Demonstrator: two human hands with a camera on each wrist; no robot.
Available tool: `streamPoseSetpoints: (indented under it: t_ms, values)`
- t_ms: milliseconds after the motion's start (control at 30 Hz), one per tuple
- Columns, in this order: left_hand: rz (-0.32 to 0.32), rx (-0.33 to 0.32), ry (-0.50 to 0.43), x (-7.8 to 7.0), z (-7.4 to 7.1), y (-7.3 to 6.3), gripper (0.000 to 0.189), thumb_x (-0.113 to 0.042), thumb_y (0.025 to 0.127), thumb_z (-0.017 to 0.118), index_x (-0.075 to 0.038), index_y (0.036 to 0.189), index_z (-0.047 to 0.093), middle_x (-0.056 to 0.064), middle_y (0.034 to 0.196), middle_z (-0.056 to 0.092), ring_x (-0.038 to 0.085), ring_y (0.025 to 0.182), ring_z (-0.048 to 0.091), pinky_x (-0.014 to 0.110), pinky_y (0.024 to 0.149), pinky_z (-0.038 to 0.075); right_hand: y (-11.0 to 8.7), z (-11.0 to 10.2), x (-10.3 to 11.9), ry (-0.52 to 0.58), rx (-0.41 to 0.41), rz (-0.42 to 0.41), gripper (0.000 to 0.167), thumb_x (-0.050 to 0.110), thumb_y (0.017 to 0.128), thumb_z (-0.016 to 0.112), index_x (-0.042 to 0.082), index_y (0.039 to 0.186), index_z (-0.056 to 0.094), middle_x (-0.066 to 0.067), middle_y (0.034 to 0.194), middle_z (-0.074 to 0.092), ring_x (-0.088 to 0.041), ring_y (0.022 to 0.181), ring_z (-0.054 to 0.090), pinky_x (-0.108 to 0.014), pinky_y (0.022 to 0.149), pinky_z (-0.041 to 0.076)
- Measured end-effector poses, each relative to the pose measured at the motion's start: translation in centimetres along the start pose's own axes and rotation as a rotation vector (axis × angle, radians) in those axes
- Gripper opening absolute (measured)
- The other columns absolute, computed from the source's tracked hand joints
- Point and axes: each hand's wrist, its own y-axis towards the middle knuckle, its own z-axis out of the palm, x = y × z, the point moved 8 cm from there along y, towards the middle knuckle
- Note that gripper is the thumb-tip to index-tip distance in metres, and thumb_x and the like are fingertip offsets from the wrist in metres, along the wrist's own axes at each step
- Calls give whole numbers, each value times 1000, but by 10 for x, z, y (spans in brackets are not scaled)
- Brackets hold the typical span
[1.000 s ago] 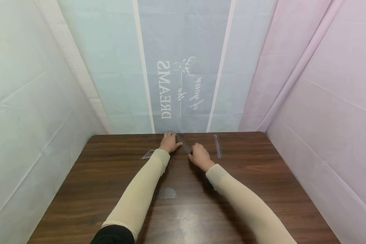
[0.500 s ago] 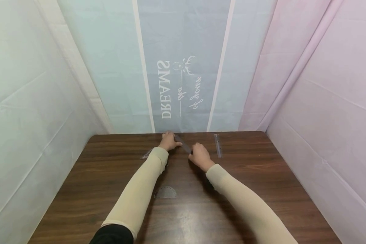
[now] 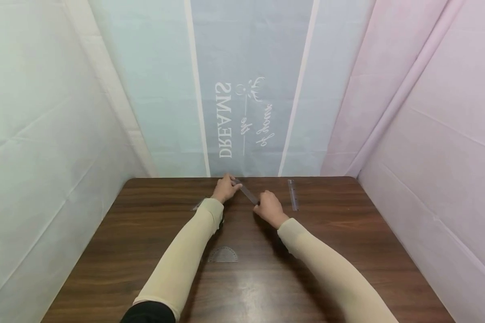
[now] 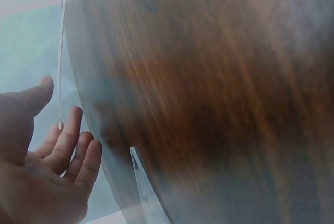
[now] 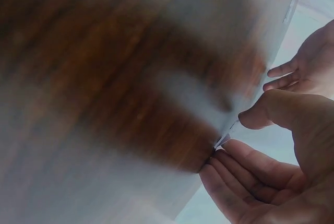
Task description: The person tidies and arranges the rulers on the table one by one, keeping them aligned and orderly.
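A clear straight ruler [image 3: 248, 194] spans the space between both hands near the table's far edge, slanting down toward the right. My right hand [image 3: 271, 208] pinches its nearer end between thumb and fingers. At the far end is my left hand [image 3: 225, 188]. The left wrist view shows that hand's thumb spread away from the fingers, while the tip of the ruler [image 4: 60, 67] meets a finger. Seen from there, the ruler is edge-on and raised off the tabletop. Beside the left sleeve lies a clear set square [image 3: 198, 206], partly hidden by the forearm.
Right of the right hand, another clear ruler [image 3: 293, 195] lies on the brown wooden table [image 3: 339, 251]. A clear protractor [image 3: 223, 255] rests nearer, between the forearms. Fabric walls [image 3: 242, 54] close off the back and both sides.
The head view has shifted slightly, moving the scene a little to the right. The left hand's position around the ruler's far end differs slightly; the right hand keeps its grip.
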Motion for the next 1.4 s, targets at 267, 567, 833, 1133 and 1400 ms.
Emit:
streamPoseSetpoints:
  t_ms: [267,567,833,1133,1400]
  values:
    - [8,-55,-163,-1,-5,-3,35,-22,109,68,-1,135,57,17,117,76,32,109,72,46,94,58,-2,1,-3,42,-19,-22,8,4,90,76,-4,87,75,-13,88,61,-25,76,53,-42,70,52]
    - [33,-105,-277,-9,-10,-5,33,-18,108,68,-3,135,58,16,107,80,31,99,74,40,82,55,-11,-3,-2,103,16,0,19,6,98,75,-5,112,69,-17,103,66,-27,88,63,-46,79,58]
    - [38,-100,-290,-7,-19,-10,31,-21,109,66,-6,135,58,18,110,80,31,100,74,37,78,53,-21,-12,-2,130,46,9,31,16,99,79,5,126,69,-9,109,74,-22,88,71,-41,71,58]
    - [14,-61,-293,-8,-25,-25,32,-24,108,69,-10,136,59,20,117,78,33,107,72,45,91,55,-37,-16,5,161,76,-20,48,10,98,79,3,143,64,-10,115,74,-24,102,71,-45,83,60]
    - [35,-49,-266,-10,-29,-34,34,-26,106,73,-12,134,61,13,116,79,31,106,74,44,89,57,-48,-15,10,173,83,-53,51,3,96,80,4,144,65,-6,107,70,-17,90,67,-33,71,56]
